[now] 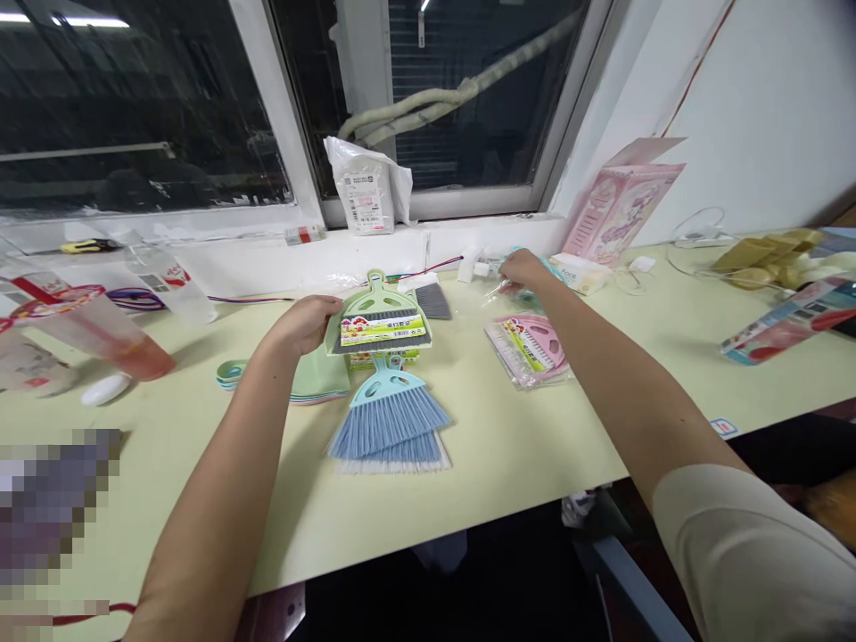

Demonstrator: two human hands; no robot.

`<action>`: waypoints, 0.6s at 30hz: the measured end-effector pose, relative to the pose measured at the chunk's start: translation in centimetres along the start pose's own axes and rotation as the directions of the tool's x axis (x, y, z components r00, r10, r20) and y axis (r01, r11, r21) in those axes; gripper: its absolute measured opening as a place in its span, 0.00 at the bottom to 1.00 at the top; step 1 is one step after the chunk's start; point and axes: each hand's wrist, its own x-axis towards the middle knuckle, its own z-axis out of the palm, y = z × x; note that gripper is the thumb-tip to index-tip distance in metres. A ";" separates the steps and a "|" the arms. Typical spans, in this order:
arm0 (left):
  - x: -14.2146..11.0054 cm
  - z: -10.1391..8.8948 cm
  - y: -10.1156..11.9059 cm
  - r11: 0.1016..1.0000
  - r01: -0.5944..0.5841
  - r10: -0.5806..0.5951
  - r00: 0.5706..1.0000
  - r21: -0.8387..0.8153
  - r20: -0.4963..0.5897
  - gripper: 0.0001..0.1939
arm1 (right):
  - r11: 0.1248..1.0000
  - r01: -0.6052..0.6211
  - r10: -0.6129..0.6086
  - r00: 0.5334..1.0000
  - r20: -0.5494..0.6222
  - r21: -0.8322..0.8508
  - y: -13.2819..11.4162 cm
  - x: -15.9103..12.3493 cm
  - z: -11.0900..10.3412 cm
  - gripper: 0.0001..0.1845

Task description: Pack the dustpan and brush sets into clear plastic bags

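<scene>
My left hand grips the left edge of a light green dustpan. A grey-bristled brush with a yellow-green label is nested in it. Below lie blue brushes with bristles fanned toward the table's front edge, one over another, with white bristles underneath. Stacked green dustpans lie under my left hand. At the back right, my right hand is closed on a clear plastic bag; its fingertips are partly hidden. Nearer than that hand is a bagged pink dustpan set.
Loose grey bristles show behind the green dustpan. Drink cups, a plastic bottle and a white mouse are at left. A pink box and a tissue pack stand back right, with a long printed box farther right.
</scene>
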 end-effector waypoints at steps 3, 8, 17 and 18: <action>0.3 0.1 -0.3 1.000 -0.017 0.017 1.000 -0.017 0.023 0.11 | 0.996 0.072 -0.068 0.995 -0.079 0.046 -0.3 -3.0 -2.5 0.07; 0.4 1.1 -0.7 0.993 -0.043 0.050 0.997 -0.107 0.064 0.14 | 0.841 0.183 -0.107 0.979 -0.174 0.510 0.6 -9.9 -3.9 0.09; -0.8 -0.7 -0.4 0.987 0.136 -0.149 0.976 0.090 0.159 0.12 | 0.725 0.064 -0.056 0.998 -0.033 0.685 5.2 -13.7 -0.6 0.14; -0.9 -1.3 -0.3 0.980 0.158 -0.178 0.967 0.120 0.182 0.13 | 0.741 0.055 -0.056 0.998 -0.019 0.670 5.4 -13.7 -0.5 0.14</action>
